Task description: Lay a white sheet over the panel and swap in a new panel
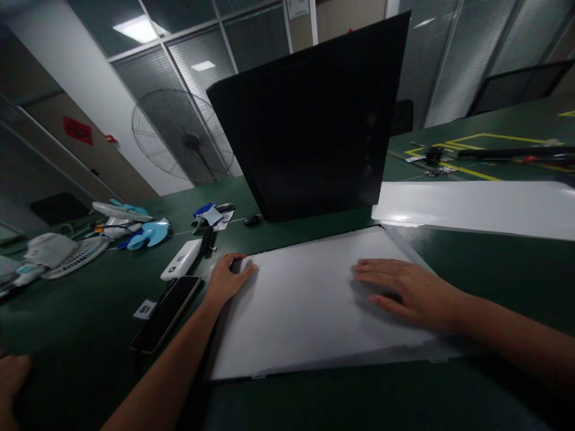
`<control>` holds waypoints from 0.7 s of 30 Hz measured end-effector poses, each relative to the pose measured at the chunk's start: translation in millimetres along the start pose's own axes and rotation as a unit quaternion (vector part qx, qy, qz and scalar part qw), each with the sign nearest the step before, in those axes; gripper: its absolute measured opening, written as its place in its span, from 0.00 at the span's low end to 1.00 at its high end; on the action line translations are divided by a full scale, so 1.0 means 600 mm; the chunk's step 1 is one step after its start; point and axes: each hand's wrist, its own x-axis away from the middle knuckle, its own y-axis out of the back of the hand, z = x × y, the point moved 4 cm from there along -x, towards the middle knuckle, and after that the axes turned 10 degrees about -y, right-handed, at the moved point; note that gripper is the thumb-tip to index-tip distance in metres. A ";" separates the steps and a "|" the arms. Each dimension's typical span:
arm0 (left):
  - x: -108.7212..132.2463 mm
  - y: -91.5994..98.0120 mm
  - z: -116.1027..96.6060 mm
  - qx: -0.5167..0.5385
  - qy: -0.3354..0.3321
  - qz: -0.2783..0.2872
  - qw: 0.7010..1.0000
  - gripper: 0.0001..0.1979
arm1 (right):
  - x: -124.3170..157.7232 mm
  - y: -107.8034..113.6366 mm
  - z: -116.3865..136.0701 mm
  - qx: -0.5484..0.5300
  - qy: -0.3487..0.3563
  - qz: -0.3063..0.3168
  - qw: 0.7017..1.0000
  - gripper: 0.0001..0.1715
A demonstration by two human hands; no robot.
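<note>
A flat white panel (305, 299), with a thin dark border and small tabs along its near edge, lies on the green table in front of me. My left hand (228, 278) is at its far left corner, fingers curled at the edge and thumb on the white surface. The undersides of those fingers are hidden. Palm down, my right hand (404, 290) rests on the right part of the panel with its fingers stretched out. Behind the panel, a large black panel (314, 126) stands upright, leaning slightly.
A phone (166, 314), a white power bank (181, 259) and a numbered tag (144, 309) lie left. Fan parts (148, 233) and a mouse (252, 220) sit farther back. A white sheet (476, 206) is at right. Another person's hand (13, 374) shows at lower left.
</note>
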 end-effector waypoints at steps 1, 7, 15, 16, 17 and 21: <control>0.000 0.000 0.001 -0.001 0.002 0.000 1.000 0.26 | 0.000 -0.003 0.003 -0.008 -0.002 0.015 1.000 0.35; 0.000 -0.001 0.009 0.003 0.011 0.000 1.000 0.19 | 0.005 0.022 -0.072 0.023 -0.068 -0.021 0.997 0.37; -0.002 -0.002 0.011 0.022 0.001 0.001 1.000 0.19 | 0.004 0.037 -0.153 0.020 -0.147 0.010 0.989 0.43; -0.002 -0.002 0.011 0.023 -0.001 0.000 1.000 0.19 | 0.004 0.036 -0.156 0.018 -0.151 0.011 0.988 0.44; -0.002 -0.002 0.010 0.023 -0.003 0.000 1.000 0.19 | 0.003 0.036 -0.162 0.023 -0.155 0.007 0.988 0.44; -0.002 -0.002 0.010 0.023 -0.013 0.001 1.000 0.19 | 0.008 0.053 -0.212 0.071 -0.177 -0.053 0.980 0.45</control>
